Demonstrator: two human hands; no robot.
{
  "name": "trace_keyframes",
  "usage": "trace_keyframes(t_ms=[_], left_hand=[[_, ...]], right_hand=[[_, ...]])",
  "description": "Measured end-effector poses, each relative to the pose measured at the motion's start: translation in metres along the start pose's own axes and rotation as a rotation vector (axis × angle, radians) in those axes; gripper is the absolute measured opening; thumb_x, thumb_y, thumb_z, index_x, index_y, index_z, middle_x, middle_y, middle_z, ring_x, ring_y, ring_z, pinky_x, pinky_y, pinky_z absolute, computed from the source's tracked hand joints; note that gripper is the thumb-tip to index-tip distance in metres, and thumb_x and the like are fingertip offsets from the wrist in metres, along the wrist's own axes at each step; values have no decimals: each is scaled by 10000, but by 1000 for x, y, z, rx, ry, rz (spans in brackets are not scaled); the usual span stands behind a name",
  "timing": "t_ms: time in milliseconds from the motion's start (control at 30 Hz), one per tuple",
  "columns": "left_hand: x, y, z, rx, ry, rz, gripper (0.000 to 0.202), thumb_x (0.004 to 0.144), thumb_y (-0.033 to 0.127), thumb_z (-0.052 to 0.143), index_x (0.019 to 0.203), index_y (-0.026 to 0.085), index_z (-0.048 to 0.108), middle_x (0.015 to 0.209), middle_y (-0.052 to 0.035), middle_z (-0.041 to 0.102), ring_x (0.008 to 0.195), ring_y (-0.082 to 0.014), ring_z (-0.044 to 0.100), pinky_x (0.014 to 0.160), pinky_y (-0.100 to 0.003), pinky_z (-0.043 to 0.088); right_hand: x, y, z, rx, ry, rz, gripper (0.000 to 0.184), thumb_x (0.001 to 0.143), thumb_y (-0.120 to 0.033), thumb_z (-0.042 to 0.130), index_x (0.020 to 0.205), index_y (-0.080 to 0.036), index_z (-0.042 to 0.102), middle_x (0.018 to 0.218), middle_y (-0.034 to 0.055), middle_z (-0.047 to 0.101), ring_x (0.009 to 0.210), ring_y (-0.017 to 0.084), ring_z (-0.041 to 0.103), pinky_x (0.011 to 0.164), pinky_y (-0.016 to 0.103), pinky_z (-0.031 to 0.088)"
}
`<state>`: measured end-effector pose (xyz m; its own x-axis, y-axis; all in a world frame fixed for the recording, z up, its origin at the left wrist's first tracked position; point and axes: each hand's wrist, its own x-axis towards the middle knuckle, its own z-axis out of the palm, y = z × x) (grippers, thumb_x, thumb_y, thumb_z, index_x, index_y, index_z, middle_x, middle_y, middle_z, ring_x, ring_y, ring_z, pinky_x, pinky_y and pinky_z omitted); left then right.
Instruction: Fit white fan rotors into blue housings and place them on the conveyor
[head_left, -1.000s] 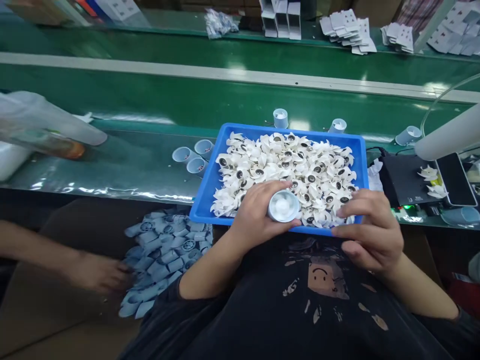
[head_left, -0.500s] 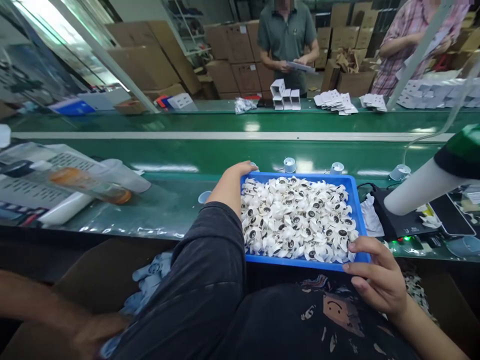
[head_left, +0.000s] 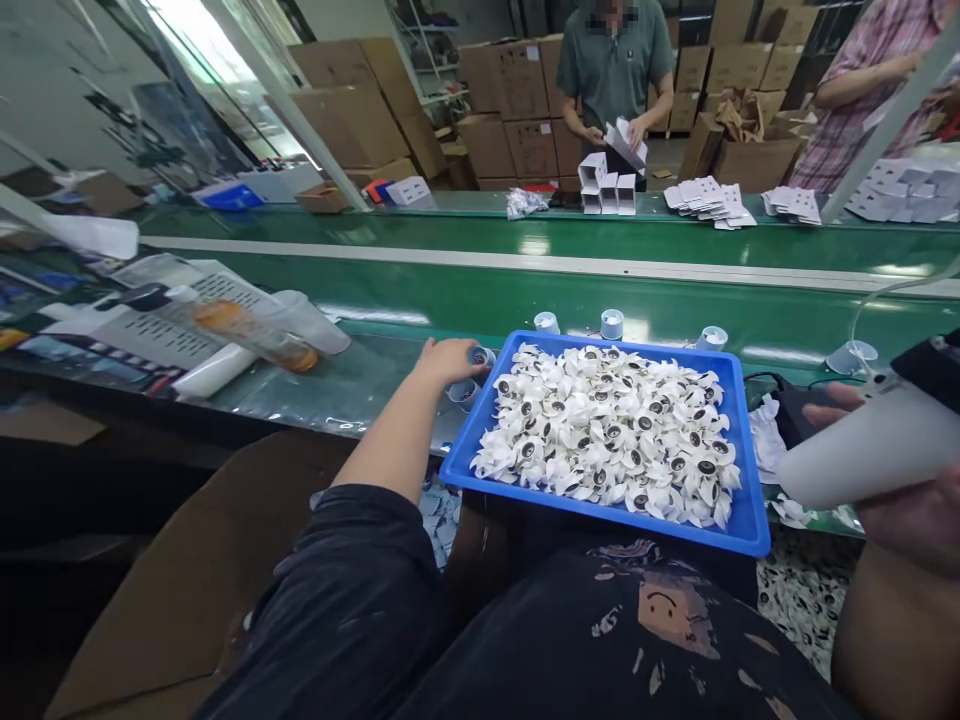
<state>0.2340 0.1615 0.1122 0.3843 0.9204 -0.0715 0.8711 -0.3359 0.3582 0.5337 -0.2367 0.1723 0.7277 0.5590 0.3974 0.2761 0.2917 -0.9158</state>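
A blue tray (head_left: 480,440) filled with several small white flower-shaped parts (head_left: 611,430) rests at the bench edge above my lap. My left hand (head_left: 448,358) reaches past the tray's left corner and rests on small light-blue cups (head_left: 466,388), fingers curled over one. At the far right, my right hand (head_left: 911,505) is wrapped round a white cylindrical tool (head_left: 862,455) with a dark end. Its fingers show above and below the tool.
More light-blue cups (head_left: 612,323) stand behind the tray on the green conveyor (head_left: 525,300). A bottle and papers (head_left: 225,330) lie left. A black device (head_left: 795,415) sits right of the tray. Two people work across the belt beside white boxes (head_left: 607,190). A cardboard box (head_left: 187,580) stands below left.
My left hand carried the cup from the tray's front out to the cups at the left corner. My right hand left the tray edge and took hold of the white tool. The view tilted up.
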Motion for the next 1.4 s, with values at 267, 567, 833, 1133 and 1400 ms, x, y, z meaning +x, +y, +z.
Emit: trace_keyframes(t_ms=[267,567,833,1133,1400], left_hand=[[-79,15,1,-705,447,468,818,738,787,518,1374,307,333,1183,-56,621,1029,-277,623,759,-420,563],[-205,147,61,-775,-83,1095,420,765,300,627,1165,214,529,1093,-99,668,1003,-257,663,871,-427,552],[-222,179,60,-580,-39,1065,385,767,463,728,965,170,576,890,-78,688,835,-247,662,695,-368,551],[-227,183,58,-557,-66,1093,269,777,384,679,903,178,560,854,-58,683,813,-223,659,703,-349,551],[-226,183,60,-580,-60,1139,270,800,393,650,932,180,549,866,-62,681,819,-223,658,709,-355,549]], right_hand=[[1,-6,-10,138,-82,97,663,438,-556,905,1004,-247,751,1031,166,679,806,342,695,681,512,587],[1,-46,48,449,-402,188,534,589,-431,828,1064,-285,634,834,-2,632,690,187,654,631,350,577],[-14,-51,86,542,-353,118,433,695,-570,799,992,-288,657,831,-24,642,700,181,654,594,307,565],[-20,-58,79,415,-358,36,412,849,-687,582,851,-282,659,786,-39,631,676,158,645,603,297,561],[-18,-62,74,83,-356,68,706,805,-863,337,1320,-400,475,873,0,638,744,244,657,683,382,532]])
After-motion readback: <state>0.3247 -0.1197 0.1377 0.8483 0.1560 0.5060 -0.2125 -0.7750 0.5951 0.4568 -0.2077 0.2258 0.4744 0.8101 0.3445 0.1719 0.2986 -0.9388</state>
